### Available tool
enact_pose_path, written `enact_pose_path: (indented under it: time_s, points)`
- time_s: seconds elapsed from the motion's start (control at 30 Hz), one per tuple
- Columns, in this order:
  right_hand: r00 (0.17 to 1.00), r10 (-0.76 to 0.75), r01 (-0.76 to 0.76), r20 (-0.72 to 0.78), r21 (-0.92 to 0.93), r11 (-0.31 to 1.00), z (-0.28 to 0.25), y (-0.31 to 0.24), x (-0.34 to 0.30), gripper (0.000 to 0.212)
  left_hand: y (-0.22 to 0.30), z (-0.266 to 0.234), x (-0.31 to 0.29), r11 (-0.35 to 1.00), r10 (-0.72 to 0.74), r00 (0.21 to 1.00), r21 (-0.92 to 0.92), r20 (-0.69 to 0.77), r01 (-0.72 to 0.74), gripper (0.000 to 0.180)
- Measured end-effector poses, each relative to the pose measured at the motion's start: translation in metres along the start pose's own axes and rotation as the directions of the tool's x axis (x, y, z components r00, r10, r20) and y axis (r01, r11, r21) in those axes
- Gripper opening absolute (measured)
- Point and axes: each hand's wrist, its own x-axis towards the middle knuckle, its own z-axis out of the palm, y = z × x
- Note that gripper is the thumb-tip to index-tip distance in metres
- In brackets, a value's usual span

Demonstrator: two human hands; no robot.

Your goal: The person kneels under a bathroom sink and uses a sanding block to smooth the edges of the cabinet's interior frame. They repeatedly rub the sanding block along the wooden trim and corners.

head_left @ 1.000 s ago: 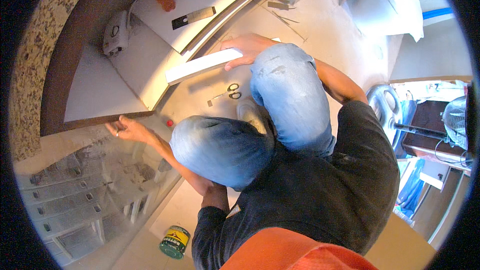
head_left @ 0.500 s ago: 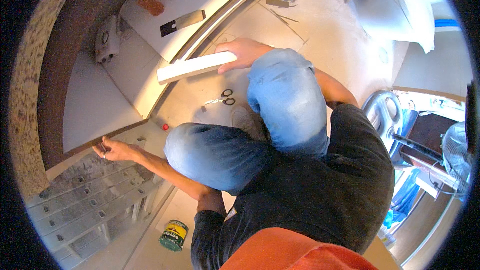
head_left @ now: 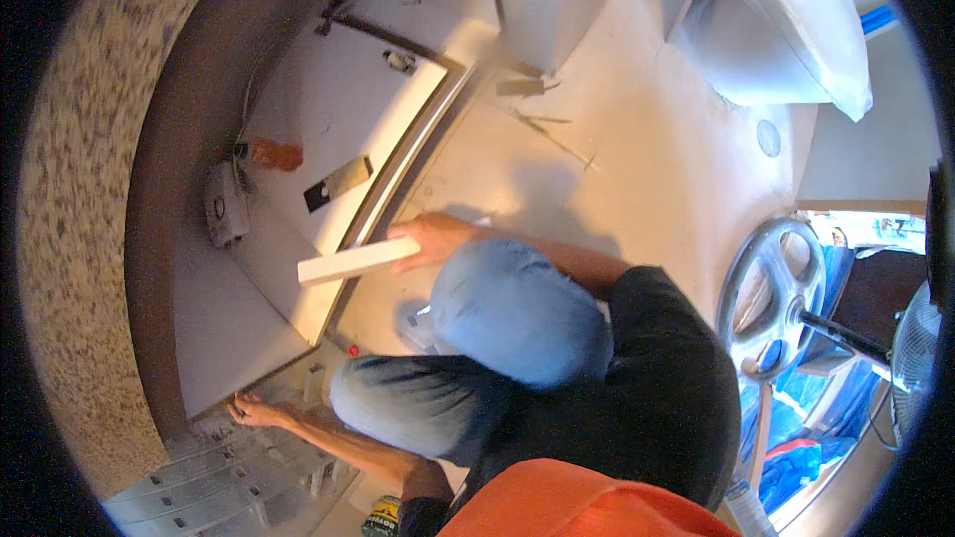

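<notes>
My right hand (head_left: pixel 430 239) is closed around one end of a white rectangular bar (head_left: pixel 353 264). The bar's free end reaches left over the front edge of an open cabinet (head_left: pixel 328 214). Lower at the left, my left hand (head_left: pixel 257 412) has its fingers curled by the cabinet's bottom corner. Whatever they hold, if anything, is too small to make out. Inside the cabinet lie a flat piece, part black and part tan (head_left: pixel 338 184), and an orange-brown bottle (head_left: pixel 276 154). A white box-shaped device (head_left: pixel 225 204) with a cord is beside them.
A speckled countertop (head_left: pixel 80 189) runs along the left. Below my left arm is a grey metal ladder (head_left: pixel 219 487), with a paint can (head_left: pixel 381 517) near it. Dark strips (head_left: pixel 542 124) lie on the floor ahead. At the right stand a grey wheel (head_left: pixel 771 298) and a fan (head_left: pixel 910 348).
The view has shifted, so the cabinet and both hands sit lower in the picture. The black-handled scissors on the floor have gone out of sight behind my knee. My right hand still grips the bar.
</notes>
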Motion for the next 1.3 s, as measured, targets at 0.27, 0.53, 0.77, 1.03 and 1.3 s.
enact_pose_path:
  time_s: [0.27,0.53,0.77,1.03,1.3]
  points:
    - [1.0,-0.014,0.016,-0.013,0.165,0.986,0.014,0.014,0.02,0.056,-0.006,-0.006,0.008,0.974,0.078,0.997,0.213,0.002,-0.076,0.05]
    - [0.993,-0.11,0.119,-0.052,0.229,0.966,0.046,0.033,0.044,0.061,-0.022,-0.021,0.037,0.972,-0.011,0.997,0.234,0.074,-0.007,0.048]
    - [1.0,-0.014,0.013,0.006,0.151,0.988,0.022,0.041,0.051,0.059,-0.015,-0.027,0.04,0.99,-0.062,0.993,0.135,0.102,0.048,0.045]
    - [0.986,0.08,-0.072,-0.147,0.061,0.996,0.013,0.042,0.06,0.057,-0.004,-0.02,0.016,0.987,-0.012,0.994,0.164,0.111,-0.007,0.046]
    - [0.976,0.04,-0.073,-0.213,-0.148,0.986,0.009,0.022,0.058,0.048,0.02,-0.008,-0.025,0.998,-0.006,0.996,0.063,0.085,0.001,0.046]
